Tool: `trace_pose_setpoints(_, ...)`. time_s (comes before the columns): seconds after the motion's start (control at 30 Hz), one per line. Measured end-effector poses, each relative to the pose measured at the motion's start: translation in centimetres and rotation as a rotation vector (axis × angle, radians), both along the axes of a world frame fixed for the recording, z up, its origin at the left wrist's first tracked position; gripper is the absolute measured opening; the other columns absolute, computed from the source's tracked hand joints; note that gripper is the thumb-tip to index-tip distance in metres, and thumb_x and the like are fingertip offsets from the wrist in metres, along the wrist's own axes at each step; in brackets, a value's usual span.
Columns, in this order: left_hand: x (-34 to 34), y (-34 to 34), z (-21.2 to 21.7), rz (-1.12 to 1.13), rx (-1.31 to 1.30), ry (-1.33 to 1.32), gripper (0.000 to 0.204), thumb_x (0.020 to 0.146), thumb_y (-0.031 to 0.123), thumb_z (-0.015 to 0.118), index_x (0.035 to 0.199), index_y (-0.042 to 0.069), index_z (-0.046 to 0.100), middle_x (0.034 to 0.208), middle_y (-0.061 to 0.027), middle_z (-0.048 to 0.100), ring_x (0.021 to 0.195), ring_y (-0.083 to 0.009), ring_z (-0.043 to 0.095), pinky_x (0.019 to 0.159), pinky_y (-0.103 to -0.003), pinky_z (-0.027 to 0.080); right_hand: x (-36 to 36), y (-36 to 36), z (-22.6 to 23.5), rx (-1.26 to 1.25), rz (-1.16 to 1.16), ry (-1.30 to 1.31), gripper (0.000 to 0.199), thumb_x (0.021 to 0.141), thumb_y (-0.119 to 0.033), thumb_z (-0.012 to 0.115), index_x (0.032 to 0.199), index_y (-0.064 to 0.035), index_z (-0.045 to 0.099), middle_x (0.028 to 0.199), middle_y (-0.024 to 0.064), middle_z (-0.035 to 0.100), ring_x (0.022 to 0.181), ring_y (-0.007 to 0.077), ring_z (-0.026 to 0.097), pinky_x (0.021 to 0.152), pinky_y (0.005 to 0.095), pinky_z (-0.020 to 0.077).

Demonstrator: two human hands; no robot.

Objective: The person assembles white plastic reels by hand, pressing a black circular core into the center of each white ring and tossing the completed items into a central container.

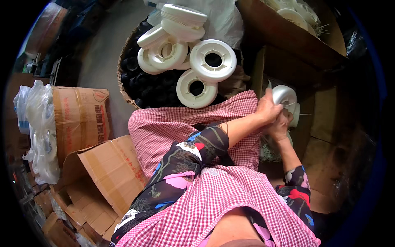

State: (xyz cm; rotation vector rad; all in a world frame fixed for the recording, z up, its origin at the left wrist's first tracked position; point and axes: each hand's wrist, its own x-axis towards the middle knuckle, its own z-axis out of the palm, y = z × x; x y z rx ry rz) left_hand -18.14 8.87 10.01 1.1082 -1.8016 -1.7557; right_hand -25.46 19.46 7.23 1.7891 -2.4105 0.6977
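Observation:
Both of my hands are off to the right, over a cardboard box. My left hand is closed against the near left side of a shiny white plastic ring. Just below it, my right hand is curled, its fingers beside a second white plastic piece under the ring. What the right fingers grip is partly hidden. In front of my lap, several white plastic rings with open centres, such as the nearest white ring, lie piled on black round parts.
The black parts fill a wide container with a cardboard rim. An open cardboard box stands at the right, with another carton of white parts behind it. More cartons and clear plastic bags are at the left.

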Motion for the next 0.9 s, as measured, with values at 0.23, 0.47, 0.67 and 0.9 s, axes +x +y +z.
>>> trace_pose_setpoints(0.23, -2.2, 0.3, -3.6, 0.162, 0.263, -0.079, 0.085, 0.085, 0.042, 0.060, 0.143, -0.003, 0.017, 0.135, -0.0325, 0.037, 0.129, -0.0367, 0.037, 0.105, -0.039, 0.033, -4.4, -2.7, 3.7, 0.268, -0.303, 0.068, 0.084, 0.068, -0.057, 0.069, 0.124, 0.0021, 0.046, 0.109, 0.0277, 0.058, 0.106, 0.0419, 0.052, 0.097, 0.0556, 0.0286)
trace_pose_setpoints(0.47, -1.3, -0.3, -6.1, 0.225, 0.664, 0.388, 0.043, 0.094, 0.030, 0.046, 0.125, 0.001, 0.039, 0.118, -0.0176, 0.047, 0.109, -0.0259, 0.048, 0.092, -0.035, 0.039, 2.8, -14.6, 11.5, -0.182, 0.279, 0.194, 0.079, 0.055, -0.056, 0.077, 0.121, -0.0170, 0.057, 0.119, 0.0050, 0.055, 0.117, 0.0228, 0.044, 0.097, 0.0426, 0.0257)
trace_pose_setpoints(0.67, -1.9, 0.2, -1.6, 0.238, 0.655, 0.230, 0.028, 0.090, 0.022, 0.052, 0.112, 0.004, 0.052, 0.101, -0.0116, 0.058, 0.090, -0.0190, 0.058, 0.071, -0.034, 0.047, 2.6, -17.2, 7.9, -0.361, 0.697, -0.200, 0.044, 0.068, -0.027, 0.078, 0.108, -0.0142, 0.066, 0.121, 0.0092, 0.058, 0.120, 0.0249, 0.049, 0.102, 0.0395, 0.0377)
trace_pose_setpoints(0.9, -1.9, 0.7, 0.7, 0.223, 0.665, 0.050, 0.052, 0.098, 0.041, 0.036, 0.132, 0.002, 0.033, 0.117, -0.0148, 0.055, 0.098, -0.0246, 0.056, 0.078, -0.035, 0.048, -13.9, -10.4, -5.3, 0.254, -0.430, -0.691, 0.047, 0.080, -0.036, 0.067, 0.106, 0.0027, 0.064, 0.100, 0.0186, 0.067, 0.092, 0.0239, 0.064, 0.078, 0.0320, 0.0502)
